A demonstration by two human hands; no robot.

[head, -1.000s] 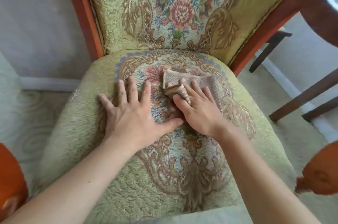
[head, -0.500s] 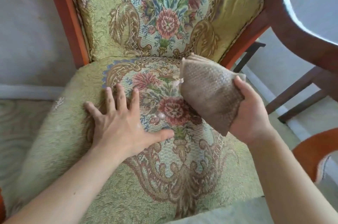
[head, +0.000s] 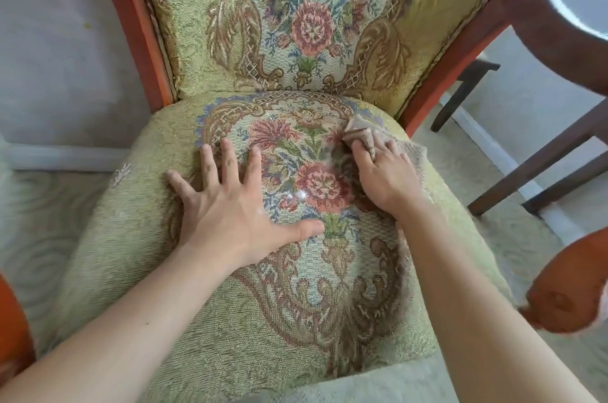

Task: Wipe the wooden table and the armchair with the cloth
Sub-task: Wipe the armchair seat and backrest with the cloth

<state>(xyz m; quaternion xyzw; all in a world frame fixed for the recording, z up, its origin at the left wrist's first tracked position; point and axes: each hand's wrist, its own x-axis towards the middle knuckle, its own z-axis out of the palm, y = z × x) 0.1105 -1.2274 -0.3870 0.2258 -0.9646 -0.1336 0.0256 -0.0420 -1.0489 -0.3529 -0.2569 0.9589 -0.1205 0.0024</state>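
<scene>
Floral armchair seat, right hand pressing cloth

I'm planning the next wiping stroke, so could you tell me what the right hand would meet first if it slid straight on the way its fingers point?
The right hand, pressing the cloth on the seat, points toward the back. It would probably meet the floral backrest first, near the seat join; depth is unclear.

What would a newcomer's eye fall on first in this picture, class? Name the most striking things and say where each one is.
The armchair fills the view, its green tapestry seat and back woven with red flowers. The left hand lies spread flat on the seat's left half. The right hand presses a folded beige cloth against the seat's back right corner.
</scene>
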